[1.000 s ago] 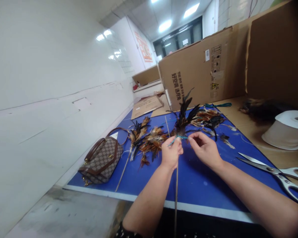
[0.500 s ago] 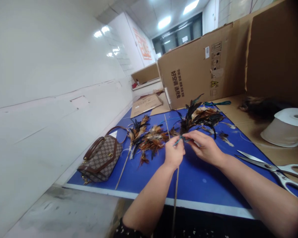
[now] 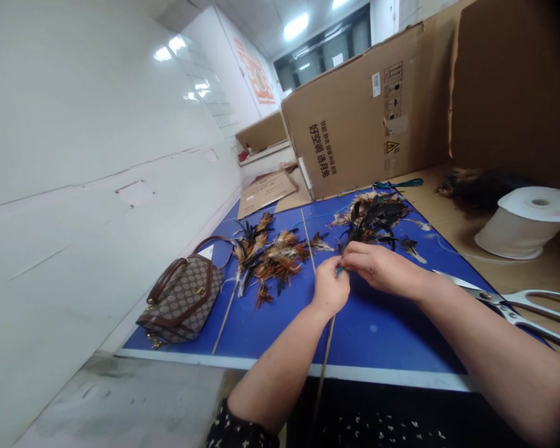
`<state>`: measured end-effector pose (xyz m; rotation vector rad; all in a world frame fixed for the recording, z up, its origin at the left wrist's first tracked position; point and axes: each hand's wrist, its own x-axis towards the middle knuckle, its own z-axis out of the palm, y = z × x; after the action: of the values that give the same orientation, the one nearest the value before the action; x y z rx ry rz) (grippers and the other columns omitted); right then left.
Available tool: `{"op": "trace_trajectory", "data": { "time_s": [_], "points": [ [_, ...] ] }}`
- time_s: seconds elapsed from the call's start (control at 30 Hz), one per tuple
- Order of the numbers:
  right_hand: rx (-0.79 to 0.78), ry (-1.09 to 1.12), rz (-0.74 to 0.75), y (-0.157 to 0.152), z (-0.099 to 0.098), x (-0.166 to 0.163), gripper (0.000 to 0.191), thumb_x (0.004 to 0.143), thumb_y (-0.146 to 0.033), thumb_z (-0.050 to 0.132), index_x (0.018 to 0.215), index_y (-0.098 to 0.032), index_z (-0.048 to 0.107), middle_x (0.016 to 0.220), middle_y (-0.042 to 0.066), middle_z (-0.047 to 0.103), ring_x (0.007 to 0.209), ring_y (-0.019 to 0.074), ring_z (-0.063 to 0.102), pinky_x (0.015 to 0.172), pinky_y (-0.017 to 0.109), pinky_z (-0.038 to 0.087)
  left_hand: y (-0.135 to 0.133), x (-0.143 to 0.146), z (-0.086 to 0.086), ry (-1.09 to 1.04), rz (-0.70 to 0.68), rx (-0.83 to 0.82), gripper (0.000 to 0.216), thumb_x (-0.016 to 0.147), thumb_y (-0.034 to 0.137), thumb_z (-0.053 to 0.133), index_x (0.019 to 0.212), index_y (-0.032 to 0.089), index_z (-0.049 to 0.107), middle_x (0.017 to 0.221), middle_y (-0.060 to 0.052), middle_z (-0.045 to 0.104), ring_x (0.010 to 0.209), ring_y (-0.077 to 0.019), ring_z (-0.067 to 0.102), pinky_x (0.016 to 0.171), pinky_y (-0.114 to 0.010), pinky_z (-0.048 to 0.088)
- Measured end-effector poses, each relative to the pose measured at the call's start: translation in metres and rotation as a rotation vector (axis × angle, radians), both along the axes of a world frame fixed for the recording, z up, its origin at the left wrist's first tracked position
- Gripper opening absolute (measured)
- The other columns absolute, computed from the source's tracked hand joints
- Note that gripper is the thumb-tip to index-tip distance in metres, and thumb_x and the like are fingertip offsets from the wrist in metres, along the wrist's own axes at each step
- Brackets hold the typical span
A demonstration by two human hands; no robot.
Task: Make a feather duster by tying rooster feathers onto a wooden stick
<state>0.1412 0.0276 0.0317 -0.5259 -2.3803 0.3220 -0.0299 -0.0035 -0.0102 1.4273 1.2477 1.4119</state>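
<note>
My left hand (image 3: 330, 289) is closed around a thin stick (image 3: 322, 367) that runs down past the blue mat's front edge. My right hand (image 3: 381, 267) meets it from the right, fingers pinched on a teal cord (image 3: 338, 270) at the stick's top. A bunch of dark feathers (image 3: 371, 221) lies tilted to the right just beyond both hands, its base hidden under my fingers. Brown and orange feathers (image 3: 270, 258) lie in a loose pile on the mat to the left.
A patterned handbag (image 3: 182, 302) sits at the blue mat's (image 3: 378, 330) left corner. Large scissors (image 3: 518, 305) lie at right, a white ribbon spool (image 3: 525, 224) behind them. Cardboard boxes (image 3: 354, 130) stand at the back. Two more thin sticks (image 3: 226, 311) lie on the mat.
The dark feather bunch has tipped from upright down to the right. My hands have closed together, the right now touching the left over the teal cord.
</note>
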Motion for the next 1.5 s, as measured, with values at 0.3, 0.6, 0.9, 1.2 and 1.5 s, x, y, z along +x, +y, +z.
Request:
{"op": "trace_trajectory", "data": {
  "time_s": [0.3, 0.6, 0.9, 1.2, 1.5],
  "points": [
    [-0.267, 0.601, -0.322, -0.009, -0.016, -0.032, 0.018, 0.098, -0.036, 0.059, 0.097, -0.019, 0.066, 0.08, 0.005, 0.067, 0.07, 0.0184, 0.062, 0.067, 0.032, 0.05, -0.001, -0.005, 0.029, -0.42, -0.134, -0.007, 0.03, 0.085, 0.04, 0.076, 0.089, 0.014, 0.064, 0.063, 0.006, 0.043, 0.048, -0.0034, 0.03, 0.044, -0.018, 0.026],
    [-0.793, 0.988, -0.197, -0.011, -0.018, -0.047, 0.032, 0.082, -0.046, 0.079, 0.09, -0.017, 0.071, 0.073, 0.002, 0.067, 0.057, 0.0141, 0.06, 0.058, 0.029, 0.049, -0.009, -0.011, 0.042, -0.584, -0.205, -0.039, 0.035, 0.081, 0.039, 0.082, 0.08, 0.012, 0.06, 0.074, 0.0, 0.053, 0.051, -0.0017, 0.032, 0.044, -0.017, 0.021],
    [-0.973, 0.951, -0.066, -0.002, -0.026, -0.042, 0.035, 0.074, -0.047, 0.086, 0.086, -0.018, 0.071, 0.074, 0.0, 0.066, 0.057, 0.012, 0.056, 0.06, 0.029, 0.05, -0.014, -0.013, 0.041, -0.599, -0.236, -0.086, 0.037, 0.081, 0.042, 0.081, 0.08, 0.014, 0.056, 0.078, 0.0, 0.053, 0.051, -0.0015, 0.028, 0.043, -0.017, 0.018],
    [-1.044, 0.787, -0.076, 0.01, -0.02, -0.025, 0.023, 0.063, -0.033, 0.087, 0.068, -0.017, 0.071, 0.067, 0.0, 0.067, 0.051, 0.0119, 0.052, 0.052, 0.028, 0.045, -0.019, -0.012, 0.039, -0.526, -0.358, -0.238, 0.041, 0.079, 0.045, 0.081, 0.075, 0.013, 0.056, 0.069, 0.002, 0.047, 0.048, -0.0014, 0.027, 0.041, -0.016, 0.015],
    [-1.054, 0.59, 0.187, 0.015, -0.01, -0.001, 0.009, 0.062, -0.018, 0.076, 0.062, -0.014, 0.068, 0.061, 0.001, 0.065, 0.058, 0.0137, 0.056, 0.058, 0.027, 0.047, -0.029, -0.007, 0.04, -0.625, -0.652, -0.481, 0.031, 0.079, 0.029, 0.082, 0.096, 0.008, 0.067, 0.074, 0.001, 0.045, 0.049, 0.0002, 0.023, 0.042, -0.014, 0.012]
  ]
}}
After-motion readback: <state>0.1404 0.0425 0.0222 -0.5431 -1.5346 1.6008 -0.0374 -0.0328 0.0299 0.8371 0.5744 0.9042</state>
